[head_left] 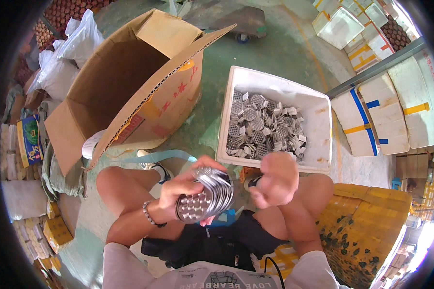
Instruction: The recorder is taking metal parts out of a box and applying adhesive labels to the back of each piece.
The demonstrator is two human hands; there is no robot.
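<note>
Your left hand held a fanned stack of patterned metal discs above your lap. Your right hand blurred (I couldn't tell its grip) near the white foam box. One stack was gathered; many loose discs lay inside.

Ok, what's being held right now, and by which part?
The left hand holds a stack of round metal discs by its edge, on the wrist side. The right hand is blurred; whether it holds anything cannot be told.
</note>
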